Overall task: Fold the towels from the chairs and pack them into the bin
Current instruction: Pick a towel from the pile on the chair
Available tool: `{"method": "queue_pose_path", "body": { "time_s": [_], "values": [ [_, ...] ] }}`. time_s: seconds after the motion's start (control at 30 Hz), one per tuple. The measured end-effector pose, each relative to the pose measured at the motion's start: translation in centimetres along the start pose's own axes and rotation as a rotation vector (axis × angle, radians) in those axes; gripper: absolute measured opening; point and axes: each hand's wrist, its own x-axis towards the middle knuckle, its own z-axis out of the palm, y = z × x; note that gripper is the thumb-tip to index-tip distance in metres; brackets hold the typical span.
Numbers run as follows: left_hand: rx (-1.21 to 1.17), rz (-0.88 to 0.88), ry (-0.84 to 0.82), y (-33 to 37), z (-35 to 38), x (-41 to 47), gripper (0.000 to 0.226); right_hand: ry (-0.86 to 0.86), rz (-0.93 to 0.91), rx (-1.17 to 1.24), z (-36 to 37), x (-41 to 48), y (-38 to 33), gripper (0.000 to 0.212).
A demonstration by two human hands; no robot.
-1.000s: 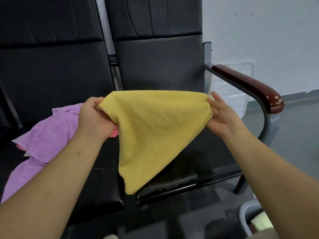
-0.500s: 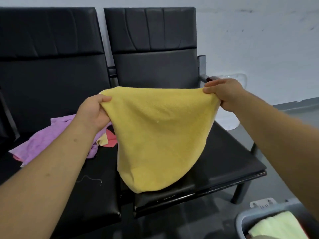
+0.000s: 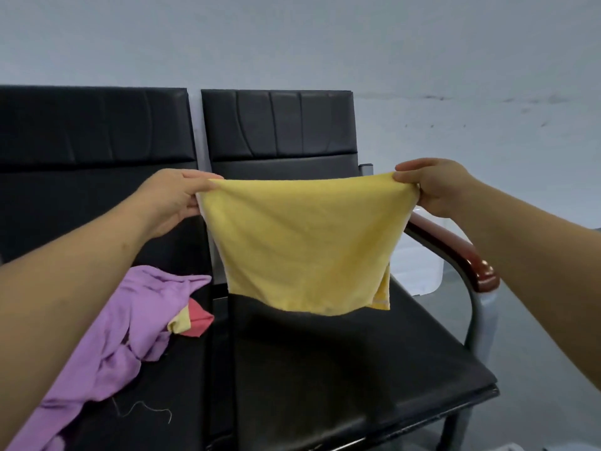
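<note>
A yellow towel (image 3: pixel 302 249) hangs stretched in the air above the right black chair's seat (image 3: pixel 341 369). My left hand (image 3: pixel 175 196) pinches its upper left corner and my right hand (image 3: pixel 432 185) pinches its upper right corner. The towel's lower edge hangs free just above the seat, with a second layer showing at its lower right. A purple towel (image 3: pixel 130 320) lies crumpled on the left chair, with a red cloth (image 3: pixel 198 322) and a small yellow piece (image 3: pixel 179 323) beside it. The bin is out of view.
Two black padded chairs stand side by side against a pale wall. The right chair has a red-brown armrest (image 3: pixel 468 258) on a grey metal frame under my right forearm. A clear plastic piece (image 3: pixel 422 275) leans behind that armrest. A loose thread lies on the left seat.
Both hands have lifted the yellow towel higher and pulled it wider, so it hangs squarer instead of in a point. The view has tilted up, and the bin at the lower right has left the frame.
</note>
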Motion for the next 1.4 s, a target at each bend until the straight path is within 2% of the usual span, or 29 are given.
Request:
{"method": "queue_pose_path", "body": {
  "time_s": [0.17, 0.23, 0.3, 0.33, 0.4, 0.47, 0.5, 0.63, 0.7, 0.8, 0.87, 0.93, 1.0, 1.13, 1.23, 1.27, 1.33, 1.4],
  "values": [
    [0.483, 0.087, 0.049, -0.5, -0.8, 0.4, 0.012, -0.015, 0.071, -0.004, -0.1, 1.2, 1.0, 0.011],
    [0.677, 0.129, 0.098, -0.8, -1.2, 0.5, 0.012, -0.124, 0.213, 0.142, -0.2, 1.5, 1.2, 0.024],
    [0.718, 0.143, 0.153, -1.2, -1.4, 0.8, 0.018, -0.297, 0.285, 0.158, -0.2, 1.2, 1.3, 0.033],
    [0.705, 0.141, 0.156, -1.3, -1.4, 0.9, 0.019, -0.367, 0.266, 0.091, -0.3, 1.1, 1.2, 0.034],
    [0.571, 0.075, 0.119, -1.4, -1.2, 1.2, 0.018, -0.399, 0.193, -0.1, -0.4, 1.1, 1.6, 0.036],
    [0.442, -0.001, 0.078, -1.7, -1.0, 1.4, 0.013, -0.302, 0.115, -0.351, -0.2, 1.4, 2.3, 0.032],
    [0.462, -0.011, 0.068, -1.9, -0.8, 1.5, 0.014, -0.224, 0.067, -0.48, 0.1, 1.5, 2.6, 0.028],
    [0.74, 0.073, 0.163, -3.1, 0.1, 2.7, 0.014, -0.024, -0.15, -0.816, 2.1, 2.5, 3.4, 0.019],
    [0.781, 0.146, 0.296, -3.1, 0.5, 3.7, 0.013, 0.038, -0.23, -0.802, 3.0, 3.5, 3.0, 0.019],
    [0.671, 0.251, 0.469, -1.7, 1.0, 5.3, 0.014, 0.141, -0.299, -0.666, 3.7, 5.2, 1.5, 0.016],
    [0.595, 0.306, 0.547, -0.4, 1.4, 6.0, 0.015, 0.187, -0.362, -0.576, 3.5, 5.8, 0.2, 0.011],
    [0.534, 0.333, 0.576, 0.5, 1.5, 6.1, 0.016, 0.185, -0.403, -0.498, 2.8, 6.1, -0.4, 0.018],
    [0.515, 0.325, 0.529, 0.0, 1.2, 5.7, 0.015, 0.154, -0.406, -0.468, 1.8, 5.8, 0.1, 0.022],
    [0.555, 0.244, 0.34, -4.7, 0.2, 3.1, 0.014, 0.094, -0.374, -0.531, 0.4, 3.1, 4.4, 0.01],
    [0.683, 0.18, 0.188, -9.2, 0.2, -0.1, 0.005, 0.003, -0.242, -0.497, -0.2, -0.1, 9.4, 0.011],
    [0.702, 0.167, 0.139, -10.8, 0.4, -1.3, 0.008, -0.031, -0.186, -0.468, -0.6, -1.1, 11.4, 0.012],
    [0.626, 0.081, 0.021, -13.7, 0.3, -3.7, 0.02, -0.095, -0.079, -0.451, -1.4, -2.7, 14.8, 0.012],
    [0.489, -0.048, -0.103, -16.2, 0.0, -6.1, 0.011, -0.165, 0.046, -0.385, -2.0, -4.1, 17.3, 0.011]
  ]
}}
